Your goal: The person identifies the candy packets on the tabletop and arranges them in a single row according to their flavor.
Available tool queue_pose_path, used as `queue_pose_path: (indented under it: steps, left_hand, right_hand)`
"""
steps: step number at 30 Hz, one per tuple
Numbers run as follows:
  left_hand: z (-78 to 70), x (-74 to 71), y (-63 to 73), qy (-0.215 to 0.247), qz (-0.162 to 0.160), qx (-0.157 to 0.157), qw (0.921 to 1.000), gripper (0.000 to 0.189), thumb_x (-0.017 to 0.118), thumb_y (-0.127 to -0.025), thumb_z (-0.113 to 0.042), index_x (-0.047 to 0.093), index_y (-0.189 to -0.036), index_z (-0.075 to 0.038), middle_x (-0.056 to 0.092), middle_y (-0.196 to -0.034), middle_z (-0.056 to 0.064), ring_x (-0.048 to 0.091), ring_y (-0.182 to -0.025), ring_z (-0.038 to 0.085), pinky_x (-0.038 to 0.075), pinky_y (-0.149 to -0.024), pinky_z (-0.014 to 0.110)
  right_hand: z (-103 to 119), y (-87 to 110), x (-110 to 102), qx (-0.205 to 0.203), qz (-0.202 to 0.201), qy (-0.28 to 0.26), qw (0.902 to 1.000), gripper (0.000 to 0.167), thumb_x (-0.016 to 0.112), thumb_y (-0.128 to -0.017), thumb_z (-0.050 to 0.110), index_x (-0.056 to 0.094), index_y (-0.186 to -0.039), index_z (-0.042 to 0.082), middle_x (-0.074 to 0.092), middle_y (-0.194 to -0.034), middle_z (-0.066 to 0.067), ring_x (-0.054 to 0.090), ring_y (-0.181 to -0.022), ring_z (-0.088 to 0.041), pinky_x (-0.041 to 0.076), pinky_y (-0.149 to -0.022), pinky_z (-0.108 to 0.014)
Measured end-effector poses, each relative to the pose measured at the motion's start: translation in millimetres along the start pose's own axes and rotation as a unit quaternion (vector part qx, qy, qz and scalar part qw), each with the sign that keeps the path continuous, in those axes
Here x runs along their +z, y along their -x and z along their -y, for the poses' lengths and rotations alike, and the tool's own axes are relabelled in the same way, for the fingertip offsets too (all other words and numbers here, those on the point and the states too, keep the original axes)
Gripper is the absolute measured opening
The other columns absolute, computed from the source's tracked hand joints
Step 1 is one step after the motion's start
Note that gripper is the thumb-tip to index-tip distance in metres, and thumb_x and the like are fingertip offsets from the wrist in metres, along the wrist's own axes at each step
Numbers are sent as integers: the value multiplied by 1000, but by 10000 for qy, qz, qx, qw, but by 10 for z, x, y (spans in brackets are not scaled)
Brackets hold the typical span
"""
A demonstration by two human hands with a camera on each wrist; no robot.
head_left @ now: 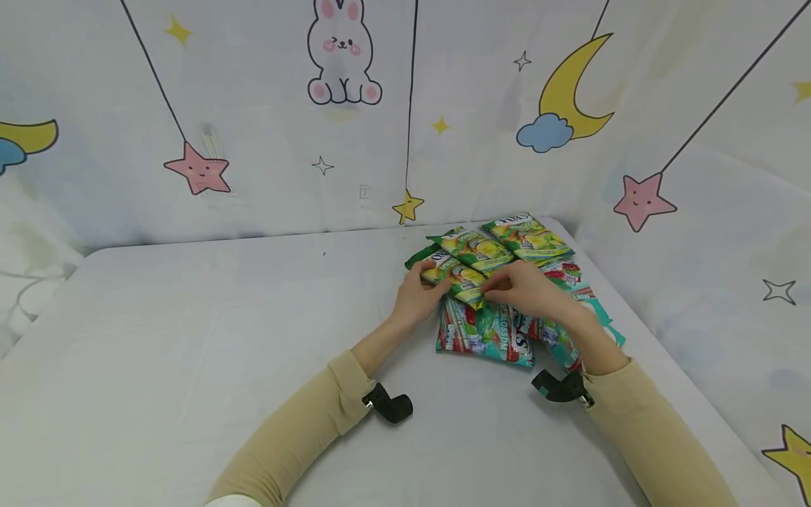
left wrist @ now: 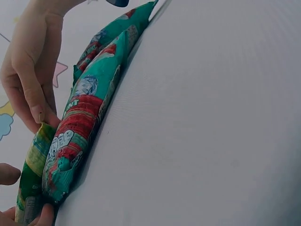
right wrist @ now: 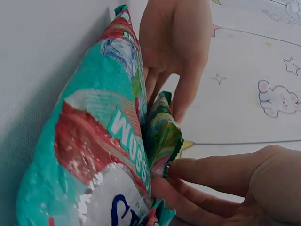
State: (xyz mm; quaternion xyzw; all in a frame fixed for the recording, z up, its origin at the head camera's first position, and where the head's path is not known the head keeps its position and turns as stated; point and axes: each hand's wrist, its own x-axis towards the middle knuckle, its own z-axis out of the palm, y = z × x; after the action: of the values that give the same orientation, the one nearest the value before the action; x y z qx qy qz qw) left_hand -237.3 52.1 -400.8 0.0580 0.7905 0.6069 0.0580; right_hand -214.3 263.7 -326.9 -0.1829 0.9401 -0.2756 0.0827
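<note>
A yellow-green candy bag [head_left: 461,279] lies partly over a red-and-teal candy bag [head_left: 484,334]. My left hand [head_left: 415,299] holds its left side, thumb on the near edge and fingers round the far one. At its right corner my right hand [head_left: 527,289] pinches the edge between thumb and fingers. In the right wrist view the right hand [right wrist: 235,183] has its fingertips on the bag's crimped end, close beside the teal bag [right wrist: 94,122]. The left wrist view shows the left fingers [left wrist: 44,216] at the other end, low in the picture.
Two more yellow-green bags [head_left: 476,250] [head_left: 531,238] lie just behind, toward the table's back right corner. Several red-and-teal bags [head_left: 570,276] overlap beneath and beside the right forearm. A white cloth covers the table [head_left: 190,352]; a printed curtain [head_left: 266,105] rises behind it.
</note>
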Motion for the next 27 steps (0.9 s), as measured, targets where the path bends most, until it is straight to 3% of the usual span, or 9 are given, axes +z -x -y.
queue_pose_path:
  steps: [11, 17, 22, 27]
  left_hand:
    - [45, 22, -55, 558, -356, -179, 9976, 55, 68, -95, -18, 45, -144, -8, 51, -135, 18, 62, -109, 27, 51, -77, 26]
    - [41, -1, -64, 680, -360, -241, 9967, 56, 70, -93, -12, 47, -144, -7, 55, -132, 19, 64, -106, 27, 51, -74, 24]
    - [32, -40, -60, 745, -349, -301, 9962, 57, 71, -91, -9, 49, -144, -7, 55, -135, 18, 63, -103, 24, 48, -74, 22]
    - [53, -96, -67, 858, -346, -406, 9949, 57, 71, -90, -6, 50, -143, -6, 54, -137, 19, 60, -98, 19, 48, -74, 22]
  right_hand:
    - [53, -40, 85, -160, 14, -80, 9998, 21, 63, -97, 12, 74, -113, 4, 74, -109, -11, 69, -99, -24, 55, -86, -43]
    - [60, -34, 87, -106, -375, -15, 9992, 20, 63, -97, 14, 75, -111, 4, 75, -101, -10, 67, -84, -19, 53, -72, -34]
    - [31, -28, 81, 44, -714, 68, 9974, 21, 63, -98, 14, 74, -112, 4, 73, -107, -14, 67, -91, -25, 51, -73, -37]
    - [-13, -43, 88, 4, -736, 82, 9973, 22, 62, -98, 13, 72, -114, 1, 72, -106, -16, 67, -94, -29, 53, -74, -40]
